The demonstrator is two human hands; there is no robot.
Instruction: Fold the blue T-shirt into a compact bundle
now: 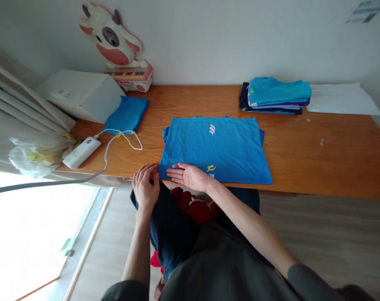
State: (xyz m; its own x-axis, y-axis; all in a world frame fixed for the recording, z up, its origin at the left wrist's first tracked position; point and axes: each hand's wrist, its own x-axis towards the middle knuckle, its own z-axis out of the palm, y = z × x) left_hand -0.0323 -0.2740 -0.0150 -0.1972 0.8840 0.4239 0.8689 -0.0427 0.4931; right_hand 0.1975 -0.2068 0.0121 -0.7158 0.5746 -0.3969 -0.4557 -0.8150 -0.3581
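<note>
Lying flat and open, the right hand (pixel 190 175) presses the near-left corner of the blue shirt (pixel 215 150), which is spread at the worktop (pixel 318 154) front edge. The left hand (pixel 146 186) curls loosely over that edge beside the shirt; what its fingertips grip, if anything, I cannot tell. One folded stack (pixel 276 95) sits far right, one blue cloth (pixel 127 113) left. The lap hides dark and red fabric.
</note>
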